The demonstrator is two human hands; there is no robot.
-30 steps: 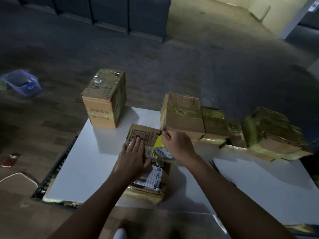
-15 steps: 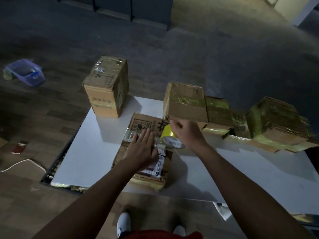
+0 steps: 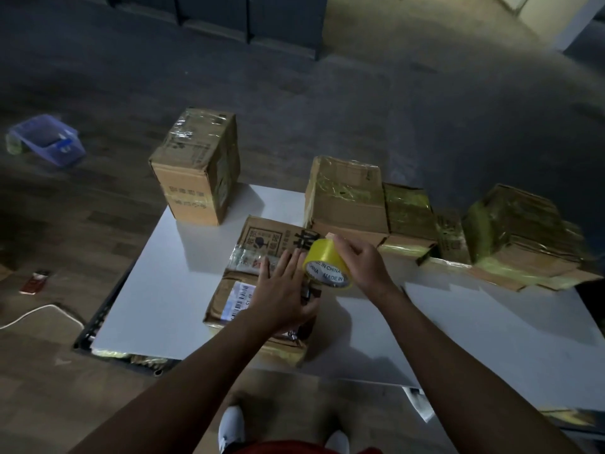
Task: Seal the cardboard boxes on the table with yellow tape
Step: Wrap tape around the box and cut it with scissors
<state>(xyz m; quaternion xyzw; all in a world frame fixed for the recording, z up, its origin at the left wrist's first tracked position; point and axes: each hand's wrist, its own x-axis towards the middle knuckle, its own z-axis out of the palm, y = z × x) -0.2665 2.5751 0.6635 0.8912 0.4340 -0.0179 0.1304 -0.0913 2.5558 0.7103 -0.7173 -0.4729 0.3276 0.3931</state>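
White table (image 3: 183,290) — left hand (image 3: 278,293) now closer to tape roll (image 3: 322,261)

The room is dim — the one bright patch lies on the pale wall (image 3: 556,14) far beyond my fingers (image 3: 287,261), to their right. Beneath them stands a white table (image 3: 170,290). Dark plank floor (image 3: 65,224) spreads out to their left — a blue plastic tub (image 3: 49,139) sits there, well away, and a white cable (image 3: 36,314) curls nearer me. Dark cabinets (image 3: 248,14) line the far side, straight ahead.
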